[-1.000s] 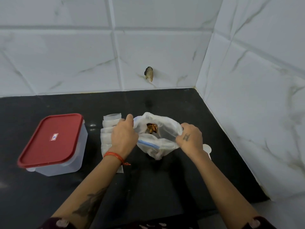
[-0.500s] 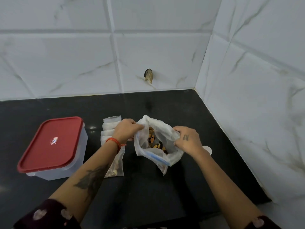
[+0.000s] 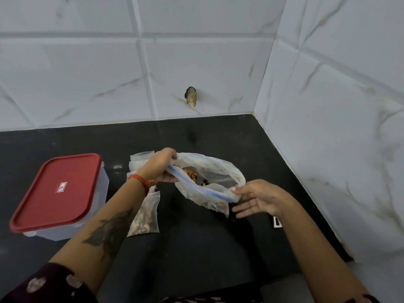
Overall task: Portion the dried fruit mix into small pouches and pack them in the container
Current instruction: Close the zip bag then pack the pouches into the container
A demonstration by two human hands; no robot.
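Pinching the near left end of the zip-lock bag [image 3: 209,182] at its blue seal, the left hand [image 3: 160,166] keeps a closed grip on the rim, holding the mouth wide above the black counter [image 3: 196,248]. Dried fruit mix [image 3: 192,173] shows inside. The right hand [image 3: 258,199] lies palm up with fingers straight and relaxed, its thumb touching the bag's right rim. White marble-look tiles [image 3: 196,62] line the corner behind. A red-lidded container [image 3: 59,193] sits left, lid on; a filled pouch [image 3: 145,215] and empty pouches [image 3: 140,160] lie beside the left forearm.
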